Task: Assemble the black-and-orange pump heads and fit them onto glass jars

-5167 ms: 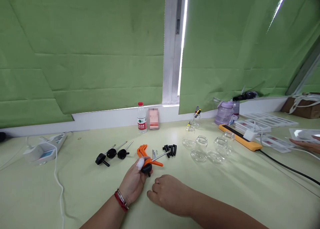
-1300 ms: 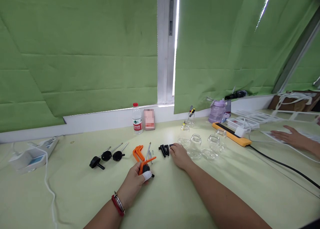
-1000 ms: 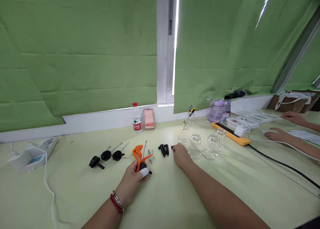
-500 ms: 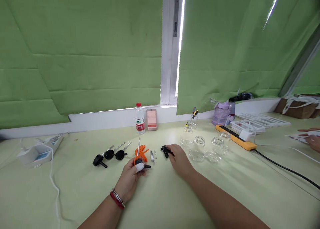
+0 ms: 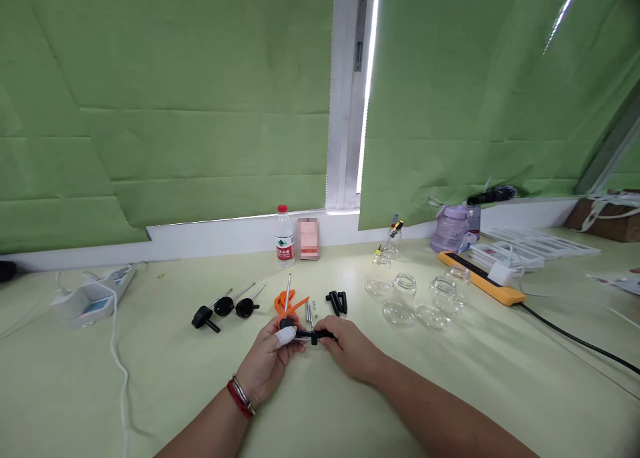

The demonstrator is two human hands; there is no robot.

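Observation:
My left hand [image 5: 265,358], its thumb tip wrapped in white, is closed on a black round cap [image 5: 287,323] with a thin metal rod [image 5: 289,290] pointing up. Pinched in my right hand [image 5: 354,350] is a small black handle piece [image 5: 327,335], held against the side arm of that cap. Fingers partly cover where the two parts meet. Just beyond lie orange plastic pieces [image 5: 284,301], metal pins [image 5: 309,310] and more black handle pieces [image 5: 336,303]. Three similar black caps with rods [image 5: 204,317] rest to the left.
Several clear glass jars [image 5: 404,291] stand at right, near an orange power strip [image 5: 483,281]. A water bottle [image 5: 285,238] and a pink box [image 5: 309,238] are at the back. A white power strip [image 5: 95,298] with its cable lies at left. Screwdrivers [image 5: 395,228] stand in a jar.
My right hand has picked up a black handle piece from the group and moved left, bringing it to the cap in my left hand. The view has shifted slightly left.

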